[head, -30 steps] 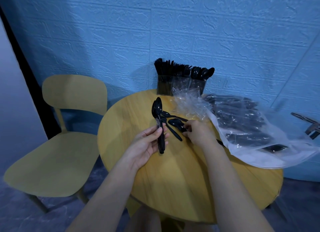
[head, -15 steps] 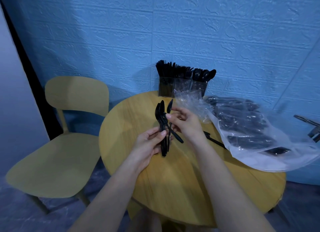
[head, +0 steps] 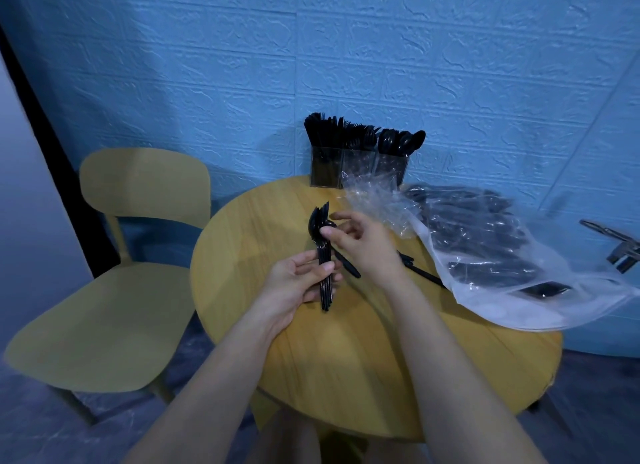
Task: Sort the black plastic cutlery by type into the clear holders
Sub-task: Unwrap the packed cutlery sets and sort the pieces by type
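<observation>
Black plastic spoons (head: 323, 256), a stiff, light, slippery bundle, stand upright over the round wooden desk (head: 346, 359), gripped mid-handle by the left hand (head: 298, 283); the right hand (head: 360, 242) pinches one bowl. Best held by the handles.

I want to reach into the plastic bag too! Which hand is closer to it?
Right. The right hand is just beside the plastic bag, near its crumpled open end. The left hand is farther away, on the other side of the right hand, holding a bunch of spoons.
</observation>
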A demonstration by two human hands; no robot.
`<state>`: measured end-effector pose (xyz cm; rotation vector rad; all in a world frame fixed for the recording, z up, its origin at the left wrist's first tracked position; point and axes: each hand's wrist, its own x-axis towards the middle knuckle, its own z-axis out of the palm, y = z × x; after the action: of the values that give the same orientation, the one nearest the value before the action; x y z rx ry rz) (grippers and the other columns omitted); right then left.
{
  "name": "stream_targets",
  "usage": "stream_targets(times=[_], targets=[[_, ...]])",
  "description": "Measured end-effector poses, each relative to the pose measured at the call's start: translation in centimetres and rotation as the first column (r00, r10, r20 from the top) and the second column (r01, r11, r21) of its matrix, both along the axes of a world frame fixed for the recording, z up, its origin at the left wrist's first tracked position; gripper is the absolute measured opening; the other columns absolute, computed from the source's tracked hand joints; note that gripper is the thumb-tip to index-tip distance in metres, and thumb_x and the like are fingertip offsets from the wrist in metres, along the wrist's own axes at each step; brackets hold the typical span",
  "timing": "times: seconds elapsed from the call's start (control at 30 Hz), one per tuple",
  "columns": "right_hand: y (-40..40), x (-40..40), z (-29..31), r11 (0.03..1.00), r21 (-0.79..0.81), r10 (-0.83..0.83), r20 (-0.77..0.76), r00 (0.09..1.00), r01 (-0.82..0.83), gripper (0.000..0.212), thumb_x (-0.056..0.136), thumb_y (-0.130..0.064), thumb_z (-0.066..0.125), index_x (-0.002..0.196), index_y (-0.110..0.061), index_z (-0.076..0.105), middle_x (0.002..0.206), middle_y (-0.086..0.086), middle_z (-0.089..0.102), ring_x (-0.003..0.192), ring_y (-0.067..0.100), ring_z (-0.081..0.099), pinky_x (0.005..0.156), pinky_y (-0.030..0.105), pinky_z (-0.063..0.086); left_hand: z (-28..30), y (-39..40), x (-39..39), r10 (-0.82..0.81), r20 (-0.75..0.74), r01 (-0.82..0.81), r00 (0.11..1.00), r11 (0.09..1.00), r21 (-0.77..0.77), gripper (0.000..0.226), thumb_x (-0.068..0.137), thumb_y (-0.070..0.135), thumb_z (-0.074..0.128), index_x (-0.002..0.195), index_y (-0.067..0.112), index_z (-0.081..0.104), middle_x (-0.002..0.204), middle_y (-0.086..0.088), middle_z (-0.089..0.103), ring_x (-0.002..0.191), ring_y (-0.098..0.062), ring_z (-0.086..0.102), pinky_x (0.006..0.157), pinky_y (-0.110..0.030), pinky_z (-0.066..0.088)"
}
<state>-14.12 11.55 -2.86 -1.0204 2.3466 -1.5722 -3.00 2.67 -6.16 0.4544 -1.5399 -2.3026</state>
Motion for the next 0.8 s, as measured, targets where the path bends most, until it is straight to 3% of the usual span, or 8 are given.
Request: stream_targets(times=[0.1, 0.23, 0.4, 0.5, 0.57, 0.63, 0.7, 0.8], targets=[[2.3, -2.5, -0.2, 0.929, 0.291, -0.145, -0.278, 0.95, 0.227, 0.031, 0.086, -0.032, 0.067, 0.115, -0.021, 0.065, 0.098, 0.0, 0.065, 0.088, 0.015, 0.059, 0.076, 0.027, 0.047, 0.1, -0.2, 0.1, 0.008, 0.016, -0.009, 1.0, 1.0, 0.03, 0.034, 0.084, 0.002, 0.063, 0.117, 0.0, 0.058, 0.087, -0.007, 0.074, 0.076, -0.017, 0.071, 0.06, -0.028, 0.058], [4.1, -4.2, -1.4, 0.67, 0.634, -0.113, -0.427, 0.897, 0.386, 0.037, 0.087, -0.034, 0.066, 0.117, -0.015, 0.063, 0.118, 0.009, 0.057, 0.111, 0.027, 0.052, 0.089, 0.036, 0.044, 0.2, -0.2, 0.2, 0.01, 0.015, -0.011, 1.0, 0.999, 0.045, 0.034, 0.085, 0.002, 0.062, 0.118, 0.0, 0.057, 0.091, -0.008, 0.074, 0.081, -0.017, 0.071, 0.062, -0.028, 0.058], [4.2, -4.4, -1.6, 0.69, 0.554, -0.17, -0.502, 0.848, 0.466, 0.022, 0.094, -0.017, 0.055, 0.111, -0.012, 0.068, 0.109, 0.011, 0.064, 0.099, 0.029, 0.059, 0.081, 0.037, 0.049, 0.2, -0.3, 0.5, 0.01, 0.002, -0.01, 1.0, 0.997, 0.073, 0.021, 0.085, 0.003, 0.062, 0.106, 0.005, 0.064, 0.091, -0.007, 0.074, 0.081, -0.016, 0.071, 0.066, -0.031, 0.06], [4.0, -4.2, -1.2, 0.761, 0.358, -0.289, -0.559, 0.777, 0.541, 0.023, 0.095, -0.013, 0.05, 0.106, -0.013, 0.071, 0.098, 0.013, 0.068, 0.09, 0.03, 0.061, 0.072, 0.035, 0.05, 0.2, -0.3, 0.5, 0.005, 0.006, -0.005, 1.0, 0.998, 0.06, 0.022, 0.085, 0.004, 0.062, 0.107, 0.005, 0.063, 0.092, -0.007, 0.074, 0.083, -0.017, 0.071, 0.067, -0.031, 0.06], [3.9, -3.8, -0.5, 0.847, 0.135, -0.407, -0.455, 0.792, 0.513, 0.023, 0.094, -0.013, 0.052, 0.109, -0.014, 0.071, 0.097, 0.01, 0.069, 0.087, 0.026, 0.062, 0.071, 0.034, 0.051, 0.2, -0.3, 0.6, 0.002, 0.004, -0.002, 1.0, 0.998, 0.057, 0.023, 0.085, 0.005, 0.062, 0.108, 0.006, 0.063, 0.092, -0.007, 0.074, 0.084, -0.017, 0.071, 0.068, -0.031, 0.06], [3.6, -3.2, 0.2, 0.902, -0.042, -0.427, -0.223, 0.876, 0.429, 0.022, 0.093, -0.014, 0.057, 0.109, -0.014, 0.071, 0.094, 0.003, 0.07, 0.081, 0.014, 0.062, 0.067, 0.021, 0.049, 0.2, -0.4, 0.6, 0.0, 0.002, 0.0, 1.0, 0.998, 0.059, 0.022, 0.086, 0.005, 0.061, 0.108, 0.007, 0.063, 0.092, -0.007, 0.074, 0.084, -0.017, 0.071, 0.067, -0.03, 0.059], [3.0, -2.5, 0.5, 0.936, -0.18, -0.303, 0.024, 0.953, 0.302, 0.019, 0.09, -0.013, 0.062, 0.106, -0.014, 0.072, 0.086, -0.002, 0.07, 0.069, 0.0, 0.061, 0.062, 0.009, 0.045, 0.2, -0.4, 0.6, -0.003, 0.008, 0.003, 1.0, 0.999, 0.05, 0.02, 0.086, 0.004, 0.061, 0.106, 0.008, 0.063, 0.092, -0.006, 0.074, 0.084, -0.017, 0.071, 0.069, -0.031, 0.059], [2.1, -1.6, 0.6, 0.936, -0.312, -0.071, 0.282, 0.957, 0.162, 0.02, 0.087, -0.009, 0.065, 0.106, -0.006, 0.069, 0.078, 0.002, 0.067, 0.061, 0.003, 0.059, 0.061, 0.015, 0.049, 0.2, -0.3, 0.4, -0.001, 0.012, 0.0, 1.0, 1.0, 0.025, 0.019, 0.087, 0.005, 0.06, 0.105, 0.011, 0.062, 0.093, -0.006, 0.074, 0.085, -0.02, 0.071, 0.071, -0.032, 0.059]])
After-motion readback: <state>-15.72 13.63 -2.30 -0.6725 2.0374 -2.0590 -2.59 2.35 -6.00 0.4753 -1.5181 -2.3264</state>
